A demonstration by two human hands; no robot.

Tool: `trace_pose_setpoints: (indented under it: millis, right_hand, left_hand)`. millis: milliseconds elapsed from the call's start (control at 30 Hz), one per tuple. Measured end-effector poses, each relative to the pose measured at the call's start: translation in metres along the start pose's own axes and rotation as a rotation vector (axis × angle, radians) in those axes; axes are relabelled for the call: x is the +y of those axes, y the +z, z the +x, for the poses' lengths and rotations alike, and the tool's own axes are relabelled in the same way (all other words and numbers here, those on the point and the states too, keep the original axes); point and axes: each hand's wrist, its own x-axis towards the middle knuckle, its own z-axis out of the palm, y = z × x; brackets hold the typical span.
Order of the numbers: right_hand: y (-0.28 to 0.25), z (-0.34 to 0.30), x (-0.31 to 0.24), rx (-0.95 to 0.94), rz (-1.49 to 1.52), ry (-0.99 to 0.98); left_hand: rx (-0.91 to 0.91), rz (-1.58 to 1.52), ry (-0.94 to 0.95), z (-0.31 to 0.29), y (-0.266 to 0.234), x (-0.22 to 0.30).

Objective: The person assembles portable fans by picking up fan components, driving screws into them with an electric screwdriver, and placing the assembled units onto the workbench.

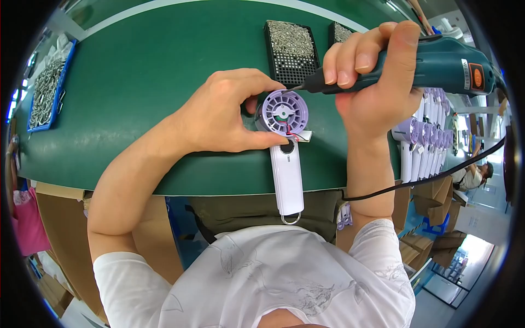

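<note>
My left hand [232,112] is closed on a small handheld fan [287,175], its thumb near the dark button and its fingers at the round head. The fan has a white handle, a metal loop at its lower end and an open lilac head [284,112] with red and black wires showing. A white tab sticks out beside its neck. My right hand [377,76] grips a dark green electric screwdriver [448,64] lying nearly level. The screwdriver's bit meets the upper rim of the fan head; whether a screw sits there is too small to tell.
Black perforated trays of small screws [292,46] lie behind the fan. A blue bin of metal clips [52,90] stands far left. Several lilac-and-white fans [424,139] are lined up at the right. The screwdriver's black cable [426,179] loops along the green table's [164,54] right front.
</note>
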Motion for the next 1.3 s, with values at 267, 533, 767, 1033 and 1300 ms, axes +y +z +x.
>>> trace_pose_setpoints:
  millis: [267,533,767,1033,1300]
  right_hand:
    - [0.024,-0.006,0.007,-0.215,-0.119,-0.116]
    - [0.044,-0.005,-0.006,-0.073,-0.267,0.151]
    - [0.027,0.000,0.019,-0.217,-0.123,0.010]
    - [0.029,0.003,0.010,-0.182,-0.035,0.115]
    - [0.000,0.024,0.025,0.143,-0.020,-0.058]
  left_hand:
    - [-0.028,-0.009,-0.056,0.001,-0.003,0.005]
    - [-0.039,-0.033,-0.104,0.001,-0.005,0.005]
    - [-0.038,-0.082,-0.121,0.001,-0.003,0.001]
    - [-0.040,-0.053,-0.099,-0.003,-0.001,-0.001]
    - [-0.015,-0.045,-0.008,-0.001,0.001,0.001]
